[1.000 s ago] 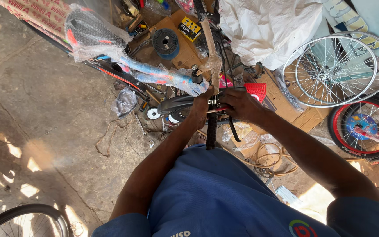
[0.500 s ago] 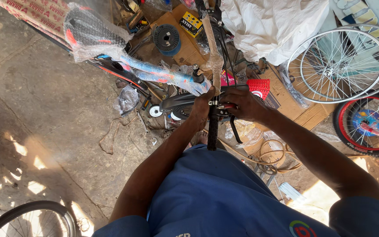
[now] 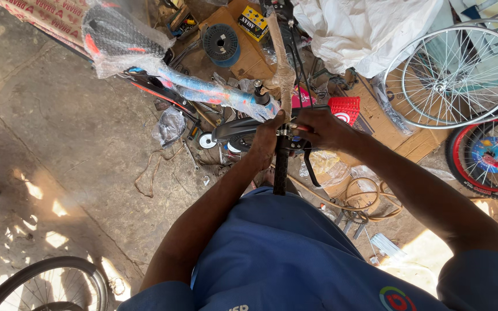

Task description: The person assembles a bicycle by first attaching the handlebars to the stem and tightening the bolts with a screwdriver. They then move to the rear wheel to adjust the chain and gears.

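View from above a person in a blue shirt, both bare arms reaching forward over a cluttered workshop floor. The left hand is curled around a bicycle handlebar where its black grip begins; the grip points back toward the person's body. The right hand is closed on the same handlebar from the other side, just beside the left hand, fingers pinched near a small metal fitting between the two hands. A black brake lever hangs just below the right hand.

Beyond the hands lies a blue bicycle frame wrapped in clear plastic, and farther on the left-hand side a plastic-wrapped saddle. A cardboard-wrapped tube runs straight away from the hands. Past the right hand sits a red box, then a white plastic sheet. Well off on the right-hand side rest a bare spoked wheel rim and a red-rimmed wheel with tyre. A cable spool lies on flattened cardboard far ahead.
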